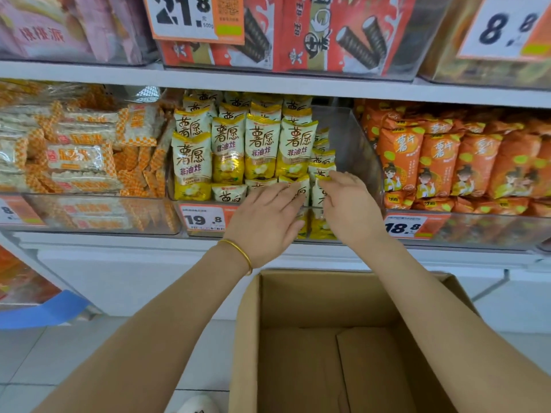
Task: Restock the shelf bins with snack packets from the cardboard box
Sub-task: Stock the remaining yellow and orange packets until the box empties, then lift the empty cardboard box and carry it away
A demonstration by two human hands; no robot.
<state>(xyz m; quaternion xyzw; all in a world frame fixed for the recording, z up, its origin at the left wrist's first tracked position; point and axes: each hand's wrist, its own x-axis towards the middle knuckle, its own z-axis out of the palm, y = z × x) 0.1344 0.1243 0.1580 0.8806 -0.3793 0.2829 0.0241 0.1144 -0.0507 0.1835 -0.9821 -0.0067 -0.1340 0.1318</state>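
Note:
White-and-yellow snack packets [262, 150] stand in rows inside the clear middle shelf bin [354, 150]. Both my hands reach over the bin's front edge. My left hand [265, 219], with a gold bangle on the wrist, lies flat on a front-row packet [302, 189]. My right hand [348, 204] pinches the top of a packet [318, 192] at the bin's front right. The cardboard box [247, 338] stands open below my arms, and I see only its bare bottom flaps inside.
A bin of orange-checked rice bars [83, 162] sits on the left and a bin of orange chip packets [453, 165] on the right. Price tags hang on the bin fronts. Red packs fill the upper shelf. A blue stool [41, 311] stands at lower left.

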